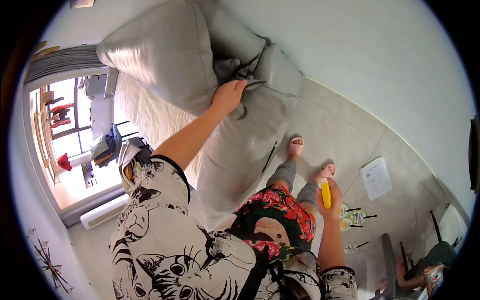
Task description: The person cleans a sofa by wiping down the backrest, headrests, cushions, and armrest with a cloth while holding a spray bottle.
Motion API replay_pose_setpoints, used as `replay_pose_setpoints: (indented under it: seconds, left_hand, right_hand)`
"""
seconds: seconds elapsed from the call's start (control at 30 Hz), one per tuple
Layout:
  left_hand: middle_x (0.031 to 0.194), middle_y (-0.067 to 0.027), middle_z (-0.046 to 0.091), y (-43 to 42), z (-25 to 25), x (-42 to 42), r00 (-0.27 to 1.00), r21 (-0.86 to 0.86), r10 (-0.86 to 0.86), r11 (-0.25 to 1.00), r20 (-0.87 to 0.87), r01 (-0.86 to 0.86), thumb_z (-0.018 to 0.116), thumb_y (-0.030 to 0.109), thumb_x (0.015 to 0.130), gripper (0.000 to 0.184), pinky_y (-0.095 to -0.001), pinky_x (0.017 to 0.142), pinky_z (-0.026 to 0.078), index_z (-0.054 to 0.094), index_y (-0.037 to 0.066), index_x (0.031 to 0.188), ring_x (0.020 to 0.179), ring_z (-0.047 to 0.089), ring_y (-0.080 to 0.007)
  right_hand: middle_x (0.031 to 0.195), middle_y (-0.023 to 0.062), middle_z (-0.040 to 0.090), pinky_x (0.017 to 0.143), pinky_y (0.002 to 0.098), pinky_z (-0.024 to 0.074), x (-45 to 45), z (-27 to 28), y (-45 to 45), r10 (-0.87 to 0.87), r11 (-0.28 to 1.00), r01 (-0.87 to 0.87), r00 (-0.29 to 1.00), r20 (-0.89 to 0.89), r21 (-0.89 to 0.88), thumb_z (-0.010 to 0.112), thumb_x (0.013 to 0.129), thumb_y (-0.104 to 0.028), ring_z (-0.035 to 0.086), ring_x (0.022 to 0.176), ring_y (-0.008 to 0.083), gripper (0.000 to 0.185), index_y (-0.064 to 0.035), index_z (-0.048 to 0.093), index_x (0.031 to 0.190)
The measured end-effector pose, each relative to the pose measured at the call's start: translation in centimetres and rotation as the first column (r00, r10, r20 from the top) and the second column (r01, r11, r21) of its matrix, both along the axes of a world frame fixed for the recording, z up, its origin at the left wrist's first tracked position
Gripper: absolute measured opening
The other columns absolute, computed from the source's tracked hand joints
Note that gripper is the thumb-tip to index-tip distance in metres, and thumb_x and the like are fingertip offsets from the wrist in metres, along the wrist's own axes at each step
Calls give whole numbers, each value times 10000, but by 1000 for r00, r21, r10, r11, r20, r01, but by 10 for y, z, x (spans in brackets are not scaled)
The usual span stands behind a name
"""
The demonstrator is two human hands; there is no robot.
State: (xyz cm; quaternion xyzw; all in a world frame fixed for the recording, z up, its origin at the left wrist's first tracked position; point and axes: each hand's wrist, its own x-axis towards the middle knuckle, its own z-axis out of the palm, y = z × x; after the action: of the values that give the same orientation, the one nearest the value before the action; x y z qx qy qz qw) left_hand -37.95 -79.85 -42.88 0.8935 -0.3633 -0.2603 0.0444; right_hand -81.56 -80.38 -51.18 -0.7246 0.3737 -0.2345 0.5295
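Observation:
My left hand [229,97] reaches onto the arm of the grey sofa [250,130], its fingers at a dark grey bundle [235,70] tucked beside a large grey cushion [160,50]. Whether the fingers grip any of that bundle is hidden. A small roundish greyish thing [239,111] lies just below this hand. Lower right, my right hand [330,199] is closed around a yellow object [326,194] with a whitish tip, held upright above the floor.
A white sheet of paper [376,178] and several round fans [357,217] with black handles lie on the tiled floor [345,115]. Dark furniture [387,265] stands at lower right. A window [75,120] is at left, beyond the sofa's cream cover [150,105].

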Motion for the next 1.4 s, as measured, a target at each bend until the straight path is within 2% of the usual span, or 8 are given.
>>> replay_pose_setpoints:
  seconds: [0.07, 0.17, 0.23, 0.6, 0.7, 0.9, 1.0, 1.4]
  left_hand:
    - [989, -140, 641, -26, -4, -18, 962, -525, 215, 806, -168, -272, 468, 311, 903, 333, -387, 808, 431, 605, 21, 994, 934, 564, -367]
    - [1135, -112, 602, -68, -59, -22, 991, -457, 127, 884, 34, -98, 518, 284, 886, 335, -376, 852, 433, 595, 65, 1127, 1008, 540, -362]
    - [1272, -85, 514, -83, -82, -30, 676, -287, -121, 841, 727, 458, 577, 249, 846, 357, -391, 928, 412, 588, 80, 1160, 1133, 460, -361]
    - [1316, -59, 480, -11, -83, -16, 593, 358, -733, 680, 332, 640, 485, 285, 884, 320, -393, 891, 453, 585, 130, 1146, 1145, 482, -268]
    - [1325, -110, 461, -21, 13, -36, 916, 423, -396, 821, -64, 384, 487, 231, 879, 277, -396, 874, 466, 552, 80, 1102, 1173, 467, -300]
    - [1334, -180, 419, -42, 135, 9, 809, -508, 69, 809, 583, 297, 472, 120, 847, 393, -409, 976, 378, 473, 3, 1222, 1215, 404, -362]
    - [1394, -218, 323, -54, 76, 39, 539, -77, -106, 949, 835, 306, 450, 88, 848, 437, -430, 1044, 297, 410, -45, 1262, 1302, 262, -408]
    - [1419, -272, 240, -68, 58, 11, 901, -548, 353, 820, 253, -168, 437, -23, 802, 596, -370, 1062, 283, 231, -74, 1359, 1326, 243, -371]
  right_hand:
    - [1031, 170, 606, 809, 393, 469, -1, 4, -3, 0, 1000, 0, 1000, -3, -6, 652, 710, -43, 592, 923, 354, 403, -26, 530, 1094]
    - [1039, 172, 600, 818, 396, 463, -1, 10, -13, 36, 999, -37, 999, -40, -22, 649, 713, -45, 586, 931, 358, 419, -19, 520, 1111]
    - [1045, 171, 598, 823, 395, 460, 2, 16, -23, 68, 997, -70, 995, -67, -30, 646, 715, -39, 584, 939, 355, 426, -16, 516, 1119]
    - [1065, 157, 591, 809, 357, 457, 2, 36, -36, -18, 991, 16, 1000, -10, -133, 620, 756, -14, 582, 916, 304, 392, 0, 517, 1134]
    - [1058, 180, 591, 807, 383, 461, -6, 44, -25, -18, 998, 19, 1000, 9, -57, 654, 732, -35, 582, 921, 346, 411, 9, 517, 1117]
    - [1040, 175, 593, 787, 390, 468, -7, 53, -17, 60, 996, -62, 998, -20, -59, 655, 731, -46, 586, 895, 348, 414, -3, 515, 1118]
    - [1035, 172, 591, 786, 388, 467, -5, 59, -17, 98, 990, -102, 994, -42, -97, 650, 733, -53, 585, 893, 346, 409, -9, 517, 1117]
    - [1041, 163, 594, 811, 385, 459, 7, 77, -22, 50, 997, -49, 999, 5, -51, 624, 741, -53, 586, 909, 337, 378, -11, 532, 1105]
